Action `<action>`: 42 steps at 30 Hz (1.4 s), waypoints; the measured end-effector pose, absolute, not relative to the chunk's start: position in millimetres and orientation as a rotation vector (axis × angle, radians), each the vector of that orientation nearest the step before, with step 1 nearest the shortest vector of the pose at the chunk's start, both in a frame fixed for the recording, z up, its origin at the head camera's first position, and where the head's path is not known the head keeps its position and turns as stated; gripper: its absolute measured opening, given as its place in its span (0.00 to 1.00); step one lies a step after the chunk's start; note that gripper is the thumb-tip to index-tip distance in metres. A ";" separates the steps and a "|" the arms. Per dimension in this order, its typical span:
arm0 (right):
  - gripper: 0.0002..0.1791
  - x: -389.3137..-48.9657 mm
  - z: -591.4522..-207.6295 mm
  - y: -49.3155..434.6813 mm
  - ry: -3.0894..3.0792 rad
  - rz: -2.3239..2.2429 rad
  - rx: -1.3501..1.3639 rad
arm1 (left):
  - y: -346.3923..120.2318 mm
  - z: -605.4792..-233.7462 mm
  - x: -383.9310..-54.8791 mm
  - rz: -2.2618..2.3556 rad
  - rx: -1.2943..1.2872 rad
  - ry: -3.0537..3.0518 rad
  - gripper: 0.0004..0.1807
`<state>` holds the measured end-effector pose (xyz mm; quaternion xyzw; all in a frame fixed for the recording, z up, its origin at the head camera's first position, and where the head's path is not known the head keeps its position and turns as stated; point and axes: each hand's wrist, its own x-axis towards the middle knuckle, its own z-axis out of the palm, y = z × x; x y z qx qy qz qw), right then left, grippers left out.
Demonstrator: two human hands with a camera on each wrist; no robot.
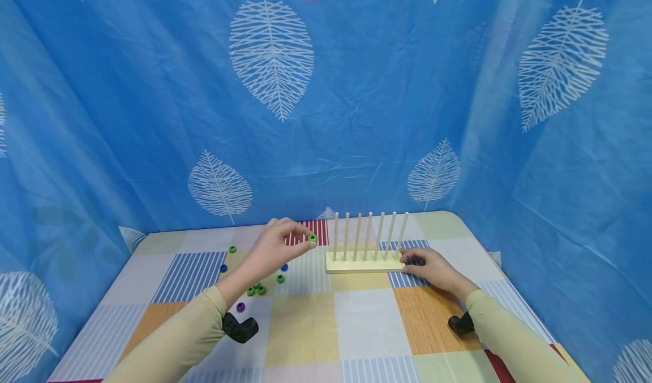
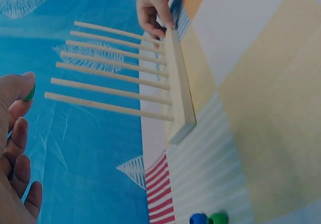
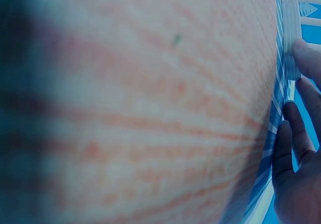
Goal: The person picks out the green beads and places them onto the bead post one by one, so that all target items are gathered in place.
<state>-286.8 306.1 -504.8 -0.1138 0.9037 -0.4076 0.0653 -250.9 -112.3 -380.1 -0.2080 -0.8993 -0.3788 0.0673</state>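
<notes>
My left hand pinches a green bead between thumb and fingertips, raised over the table just left of a wooden peg stand. In the left wrist view only a green sliver of that bead shows beside the thumb. Several upright bare pegs rise in a row from the stand's pale base. At the base's right end, my right hand grips it, thumb at the front and index finger behind. The right wrist view shows those fingers at the end of the base.
Loose beads lie left of the stand: several green ones, a blue bead, another blue bead and a purple bead. A patchwork cloth covers the table. Blue leaf-print curtains hang behind and at both sides.
</notes>
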 end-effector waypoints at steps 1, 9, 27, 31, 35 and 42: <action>0.09 -287.0 -504.6 306.0 2.728 -1.230 -0.341 | -110.1 -378.3 -251.6 -1.142 -0.635 -2.708 0.13; 0.08 -286.9 -504.1 305.4 2.733 -1.226 -0.330 | -93.1 -365.3 -260.0 -1.108 -0.718 -2.707 0.10; 0.09 -286.7 -505.1 304.8 2.725 -1.255 -0.299 | -39.9 -340.0 -292.4 -1.087 -0.940 -2.687 0.12; 0.09 -286.3 -504.7 305.0 2.729 -1.249 -0.292 | -28.6 -336.9 -296.1 -1.081 -0.976 -2.704 0.12; 0.09 -287.0 -504.5 305.7 2.723 -1.248 -0.273 | -16.9 -333.2 -300.8 -1.053 -1.002 -2.716 0.13; 0.09 -288.3 -506.0 306.8 2.712 -1.256 -0.307 | 5.8 -327.7 -311.9 -0.959 -1.047 -2.744 0.13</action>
